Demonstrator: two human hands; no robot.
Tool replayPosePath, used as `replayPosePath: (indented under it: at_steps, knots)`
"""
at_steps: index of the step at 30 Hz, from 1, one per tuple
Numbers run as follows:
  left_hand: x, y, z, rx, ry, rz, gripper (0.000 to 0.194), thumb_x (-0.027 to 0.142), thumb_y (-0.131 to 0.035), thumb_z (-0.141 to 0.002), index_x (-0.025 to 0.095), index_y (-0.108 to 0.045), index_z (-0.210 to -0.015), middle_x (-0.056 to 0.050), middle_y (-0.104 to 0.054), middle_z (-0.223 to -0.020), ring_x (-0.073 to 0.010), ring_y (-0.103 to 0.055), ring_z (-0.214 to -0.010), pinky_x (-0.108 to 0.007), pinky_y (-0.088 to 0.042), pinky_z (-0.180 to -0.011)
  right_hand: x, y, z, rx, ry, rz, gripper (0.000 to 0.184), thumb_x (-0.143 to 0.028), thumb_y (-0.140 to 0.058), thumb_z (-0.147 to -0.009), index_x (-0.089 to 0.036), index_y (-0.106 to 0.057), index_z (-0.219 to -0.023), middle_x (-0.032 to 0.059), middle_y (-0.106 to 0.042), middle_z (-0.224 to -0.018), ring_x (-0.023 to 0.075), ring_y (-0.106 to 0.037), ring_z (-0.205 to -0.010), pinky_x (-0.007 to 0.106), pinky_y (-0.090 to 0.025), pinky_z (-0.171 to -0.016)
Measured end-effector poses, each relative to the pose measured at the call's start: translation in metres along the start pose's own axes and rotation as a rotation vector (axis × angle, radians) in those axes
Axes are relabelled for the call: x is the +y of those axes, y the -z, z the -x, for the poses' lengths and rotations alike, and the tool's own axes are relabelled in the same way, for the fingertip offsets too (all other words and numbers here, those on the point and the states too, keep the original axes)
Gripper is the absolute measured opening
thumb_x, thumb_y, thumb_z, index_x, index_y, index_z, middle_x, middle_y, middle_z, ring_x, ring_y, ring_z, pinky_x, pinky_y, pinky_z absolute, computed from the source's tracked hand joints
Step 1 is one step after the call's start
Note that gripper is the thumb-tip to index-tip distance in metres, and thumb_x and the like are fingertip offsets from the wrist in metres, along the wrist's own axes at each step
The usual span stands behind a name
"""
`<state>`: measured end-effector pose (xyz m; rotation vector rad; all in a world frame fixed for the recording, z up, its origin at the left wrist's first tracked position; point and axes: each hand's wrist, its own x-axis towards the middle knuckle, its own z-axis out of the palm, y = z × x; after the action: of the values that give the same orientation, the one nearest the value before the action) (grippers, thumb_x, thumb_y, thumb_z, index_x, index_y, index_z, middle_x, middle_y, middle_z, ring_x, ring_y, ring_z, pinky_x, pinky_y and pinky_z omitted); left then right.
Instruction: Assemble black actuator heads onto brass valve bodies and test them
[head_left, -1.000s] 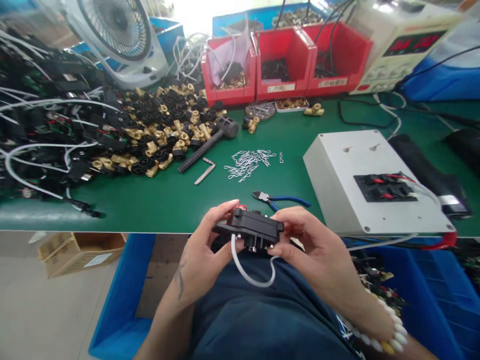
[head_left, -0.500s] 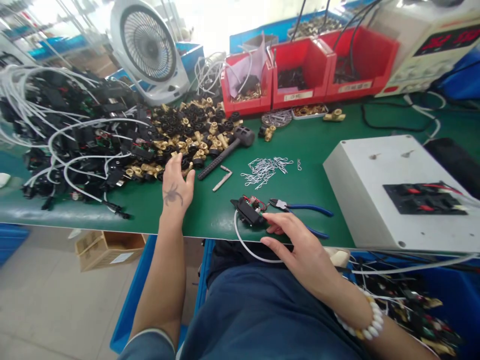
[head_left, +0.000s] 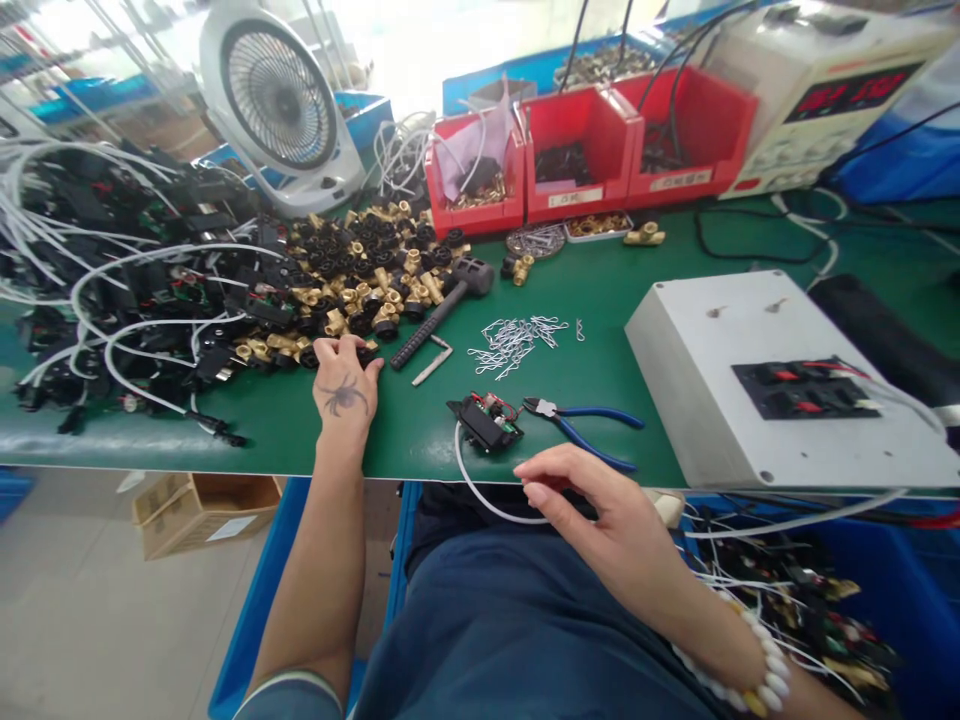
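Observation:
My left hand (head_left: pixel 343 395) reaches to the near edge of a pile of brass fittings with black collars (head_left: pixel 367 290). Its fingers curl down over a fitting there, whose black part shows between index finger and thumb; the fingertips are hidden. My right hand (head_left: pixel 600 505) hovers at the bench's front edge, thumb and forefinger slightly apart, nothing between them. Just beyond it lies a black module with a green circuit board (head_left: pixel 486 422), its white cable hanging over the edge. Blue-handled cutting pliers (head_left: pixel 592 412) rest to the right of the module.
A black mallet (head_left: pixel 442 310), a bent metal hex key (head_left: pixel 433 362) and several wire clips (head_left: pixel 510 342) lie mid-bench. To the right stands a grey box (head_left: pixel 705 370). Red bins (head_left: pixel 577 150) and a fan (head_left: pixel 281 100) line the back; cabled modules (head_left: pixel 150 280) heap at left.
My left hand has lowered, its fingers bending down onto the fittings. My right hand has drawn back from the black module, which stays on the bench. The view has shifted slightly.

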<state>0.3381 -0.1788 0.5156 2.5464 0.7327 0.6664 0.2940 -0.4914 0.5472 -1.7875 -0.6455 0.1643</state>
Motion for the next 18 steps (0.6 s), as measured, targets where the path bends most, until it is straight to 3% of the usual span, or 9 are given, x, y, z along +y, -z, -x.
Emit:
replayPosePath:
  at_steps: [4, 6, 9, 11, 13, 16, 18]
  knots:
    - [0.013, 0.019, 0.017, 0.065, -0.006, 0.069, 0.02, 0.019, -0.065, -0.081, 0.017, -0.063, -0.101, -0.014, -0.055, -0.113, -0.0319, -0.06, -0.111, -0.05, -0.051, -0.103, -0.003, 0.003, 0.004, -0.067, -0.11, -0.157, 0.021, -0.036, -0.061, -0.099, -0.019, -0.072, -0.094, 0.0038, -0.07, -0.084, 0.0125, -0.064, -0.074, 0.022, -0.054, -0.067]
    - [0.025, 0.036, 0.041, 0.025, -0.061, 0.172, 0.022, 0.023, -0.066, -0.084, 0.017, -0.065, -0.105, -0.01, -0.058, -0.109, -0.025, -0.064, -0.098, -0.041, -0.056, -0.092, -0.003, 0.003, 0.004, -0.136, -0.213, -0.339, 0.036, -0.05, -0.058, -0.099, -0.017, -0.073, -0.097, 0.0042, -0.068, -0.08, 0.0108, -0.059, -0.064, 0.023, -0.051, -0.061]
    - [0.05, 0.061, 0.082, -0.296, -0.407, 0.616, 0.021, 0.021, -0.068, -0.088, 0.023, -0.068, -0.109, -0.006, -0.061, -0.109, -0.0196, -0.063, -0.103, -0.031, -0.055, -0.088, -0.001, 0.001, 0.001, -0.254, -0.404, -0.724, 0.057, -0.067, -0.054, -0.096, -0.014, -0.072, -0.103, 0.0058, -0.068, -0.08, 0.0086, -0.051, -0.056, 0.022, -0.045, -0.054]
    - [0.067, 0.072, 0.102, -0.534, -0.598, 0.751, 0.03, 0.016, -0.071, -0.087, 0.025, -0.068, -0.115, -0.004, -0.062, -0.109, -0.0164, -0.063, -0.104, -0.026, -0.054, -0.093, 0.001, -0.002, -0.001, -0.319, -0.518, -0.927, 0.059, -0.071, -0.058, -0.092, -0.013, -0.07, -0.094, 0.005, -0.065, -0.077, 0.007, -0.046, -0.053, 0.02, -0.04, -0.05]
    - [0.079, 0.075, 0.113, -0.659, -0.698, 0.801, 0.038, 0.013, -0.073, -0.087, 0.026, -0.065, -0.122, -0.003, -0.064, -0.113, -0.0142, -0.064, -0.105, -0.023, -0.053, -0.096, 0.002, -0.004, -0.001, -0.354, -0.584, -1.04, 0.055, -0.068, -0.062, -0.091, -0.013, -0.065, -0.083, 0.0011, -0.058, -0.07, 0.0051, -0.039, -0.05, 0.019, -0.036, -0.047]
    - [0.085, 0.071, 0.12, -0.642, -0.661, 0.79, 0.045, 0.014, -0.071, -0.09, 0.027, -0.06, -0.132, -0.003, -0.066, -0.122, -0.0132, -0.064, -0.113, -0.02, -0.05, -0.102, 0.004, -0.001, 0.001, -0.297, -0.553, -1.095, 0.045, -0.059, -0.067, -0.091, -0.014, -0.065, -0.084, -0.0026, -0.05, -0.067, 0.0045, -0.034, -0.05, 0.018, -0.036, -0.048]
    - [0.085, 0.066, 0.123, -0.578, -0.582, 0.772, 0.048, 0.016, -0.071, -0.092, 0.029, -0.058, -0.136, -0.002, -0.066, -0.126, -0.0126, -0.062, -0.119, -0.019, -0.048, -0.106, 0.006, 0.002, 0.003, -0.261, -0.494, -1.092, 0.04, -0.054, -0.073, -0.089, -0.015, -0.068, -0.094, -0.0009, -0.055, -0.074, 0.0056, -0.043, -0.056, 0.018, -0.044, -0.054]
